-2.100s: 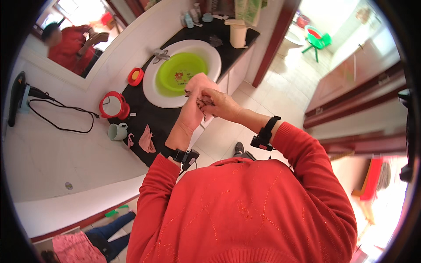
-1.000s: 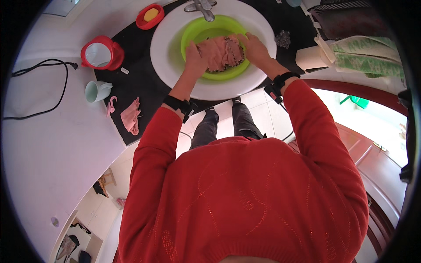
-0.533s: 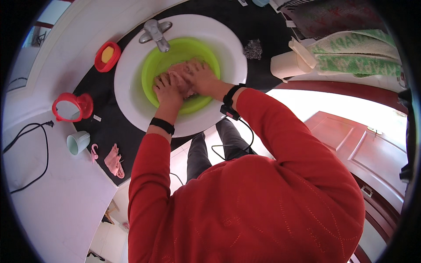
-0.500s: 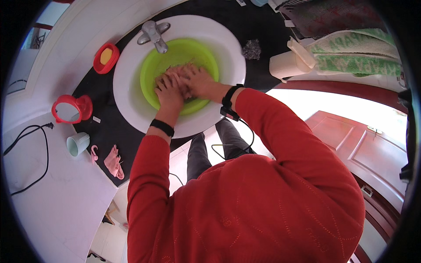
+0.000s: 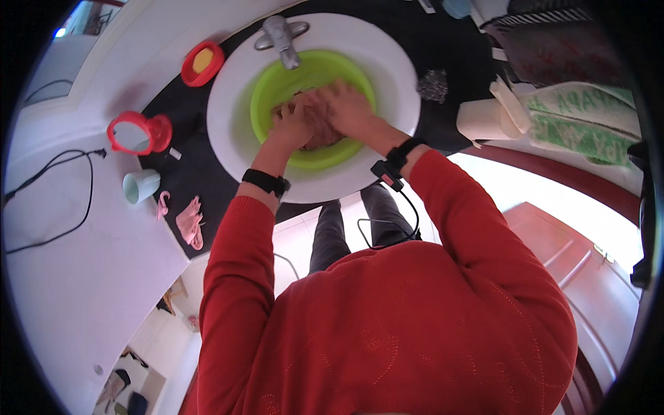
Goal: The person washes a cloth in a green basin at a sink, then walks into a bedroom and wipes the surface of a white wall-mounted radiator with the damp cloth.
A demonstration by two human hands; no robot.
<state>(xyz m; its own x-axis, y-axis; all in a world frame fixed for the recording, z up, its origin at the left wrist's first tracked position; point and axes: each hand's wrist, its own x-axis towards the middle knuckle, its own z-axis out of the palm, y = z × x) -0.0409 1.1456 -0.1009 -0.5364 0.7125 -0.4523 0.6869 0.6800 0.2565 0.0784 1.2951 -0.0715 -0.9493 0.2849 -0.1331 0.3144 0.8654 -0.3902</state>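
Note:
My left hand [image 5: 292, 124] and my right hand [image 5: 347, 109] are together in a lime-green basin [image 5: 315, 160] that sits inside a white oval sink [image 5: 228, 138]. Between them is a wet, pinkish-brown cloth [image 5: 321, 131], bunched up, with fingers of both hands curled onto it. The fingertips are partly hidden and a little blurred. A chrome faucet [image 5: 280, 43] stands at the sink's far left rim, its spout over the basin's edge. Water at the bottom of the basin is hard to make out.
Left of the sink are a red soap dish [image 5: 190, 72] with yellow soap, a red mirror [image 5: 161, 133], a pale green cup [image 5: 141, 185] and a pink cloth [image 5: 189, 221]. To the right lie a steel scrubber [image 5: 433, 86], a cream container [image 5: 484, 120] and a green-white towel [image 5: 581, 121].
The view has shifted, so the sink and counter sit farther right and higher. Both hands stay on the cloth in the basin, their fingers drawn closer together and the cloth more bunched.

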